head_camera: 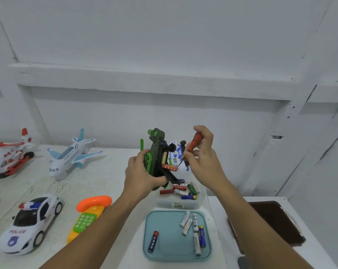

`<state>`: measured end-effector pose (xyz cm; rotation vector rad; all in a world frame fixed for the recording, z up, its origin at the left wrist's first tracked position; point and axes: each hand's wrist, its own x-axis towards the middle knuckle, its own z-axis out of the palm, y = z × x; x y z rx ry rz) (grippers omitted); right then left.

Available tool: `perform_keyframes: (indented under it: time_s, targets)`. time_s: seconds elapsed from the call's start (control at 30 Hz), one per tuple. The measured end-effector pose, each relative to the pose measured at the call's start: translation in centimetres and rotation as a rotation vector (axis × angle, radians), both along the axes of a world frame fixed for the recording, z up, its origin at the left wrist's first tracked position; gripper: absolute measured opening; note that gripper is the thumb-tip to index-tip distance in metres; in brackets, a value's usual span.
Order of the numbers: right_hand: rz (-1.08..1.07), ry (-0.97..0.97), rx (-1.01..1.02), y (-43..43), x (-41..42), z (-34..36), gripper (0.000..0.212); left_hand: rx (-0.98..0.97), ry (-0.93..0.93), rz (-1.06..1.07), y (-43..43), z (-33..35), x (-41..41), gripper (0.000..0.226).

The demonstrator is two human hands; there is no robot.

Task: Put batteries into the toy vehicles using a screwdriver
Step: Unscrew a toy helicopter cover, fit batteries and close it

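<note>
Left hand (143,176) grips the green toy vehicle (155,152) upright above the battery tub (201,200), its compartment open with a gold battery (164,157) inside; right hand (204,160) pinches the orange screwdriver (193,145) just beside it.

Both of your hands are bare. Your left hand (143,177) shows just off the middle of the view toward 8 o'clock, and your right hand (205,162) toward 3 o'clock. Your left forearm (98,226) comes in from 7 o'clock and your right forearm (257,222) from 5 o'clock. Both are slim, smooth and uncovered along all that shows, from the wrist to the edge of view. Your nails are too small to make out.
</note>
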<state>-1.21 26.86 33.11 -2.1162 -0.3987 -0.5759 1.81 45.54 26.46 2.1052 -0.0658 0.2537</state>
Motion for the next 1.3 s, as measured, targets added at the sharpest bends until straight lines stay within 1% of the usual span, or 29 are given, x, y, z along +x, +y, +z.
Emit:
perform_keyframes:
  time_s: [0.1, 0.2, 0.3, 0.4, 0.67, 0.8, 0.9, 1.0, 1.07, 1.3]
  targets:
    - [-0.044, 0.025, 0.020, -0.7, -0.4, -1.0, 0.069, 0.009, 0.009, -0.011, 0.0, 0.0, 0.1, 0.103]
    - [-0.100, 0.029, 0.158, -0.6, -1.0, -1.6, 0.066, -0.011, 0.021, -0.017, 0.0, -0.2, 0.1, 0.102]
    - [-0.136, -0.048, 0.354, 0.4, -2.1, -2.2, 0.070, -0.022, 0.025, -0.015, 0.0, -0.4, -0.1, 0.101]
    - [-0.153, -0.143, 0.415, 1.7, -2.9, -3.0, 0.074, -0.022, 0.019, -0.011, -0.1, -0.7, -0.2, 0.101]
    - [-0.179, -0.241, 0.326, 3.8, -3.4, -5.5, 0.074, -0.081, 0.000, -0.033, -0.1, -0.9, -0.8, 0.100]
    - [-0.193, -0.295, 0.248, 4.3, -3.7, -6.1, 0.055, -0.128, 0.002, -0.038, 0.0, -0.9, -0.7, 0.097]
    - [-0.150, -0.347, 0.254, 4.6, -4.0, -6.4, 0.029, -0.189, 0.019, -0.033, 0.1, -0.9, -0.6, 0.097]
    - [-0.139, -0.441, 0.184, 4.7, -4.2, -6.9, 0.014, -0.207, 0.032, -0.030, 0.2, -0.9, -0.5, 0.096]
    - [-0.146, -0.470, 0.167, 4.8, -4.4, -7.1, 0.009, -0.208, 0.032, -0.024, 0.3, -0.9, -0.5, 0.094]
    - [-0.121, -0.522, 0.168, 4.6, -5.1, -7.9, 0.009, -0.230, 0.036, -0.017, 0.5, -0.8, -0.2, 0.091]
